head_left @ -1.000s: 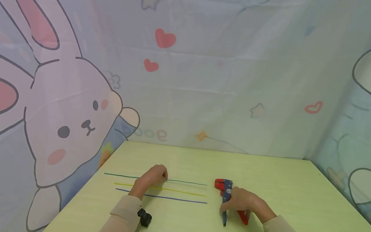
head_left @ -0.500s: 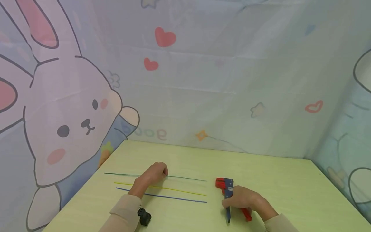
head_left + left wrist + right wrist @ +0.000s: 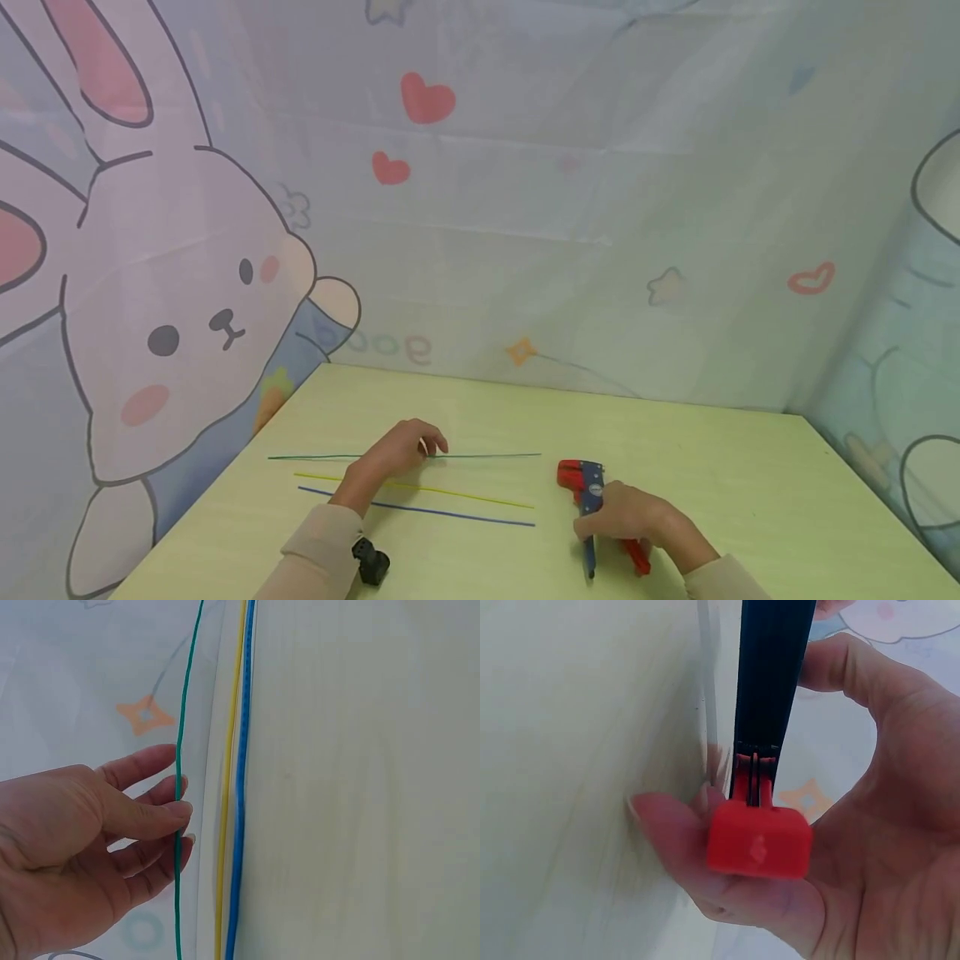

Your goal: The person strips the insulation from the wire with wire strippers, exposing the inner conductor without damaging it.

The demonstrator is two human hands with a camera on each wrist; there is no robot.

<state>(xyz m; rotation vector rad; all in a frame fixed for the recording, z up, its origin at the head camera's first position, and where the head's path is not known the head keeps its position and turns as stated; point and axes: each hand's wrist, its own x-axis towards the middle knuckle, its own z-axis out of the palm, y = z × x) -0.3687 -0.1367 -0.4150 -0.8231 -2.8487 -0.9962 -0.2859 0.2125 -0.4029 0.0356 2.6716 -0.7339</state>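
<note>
A thin green wire (image 3: 495,456) crosses the left part of the table, the farthest of three. My left hand (image 3: 401,450) pinches it near its middle; in the left wrist view the thumb lies over the green wire (image 3: 186,682) with the fingers behind it. Nearer to me run a yellow wire (image 3: 480,497) and a blue wire (image 3: 480,517), roughly parallel. To the right, my right hand (image 3: 630,512) grips a wire stripper (image 3: 590,483) with a red head, one dark blue handle and one red handle. In the right wrist view, the fingers curl round the red handle (image 3: 759,844).
A pale yellow-green table (image 3: 712,475) carries everything. Behind it hangs a printed cloth (image 3: 540,208) with a rabbit and hearts. A small black device (image 3: 371,562) shows at the left cuff.
The green wire's right end has swung up and away, and its left end has come slightly nearer. My left fingers have spread a little. The wire stripper shifted slightly right, then stayed.
</note>
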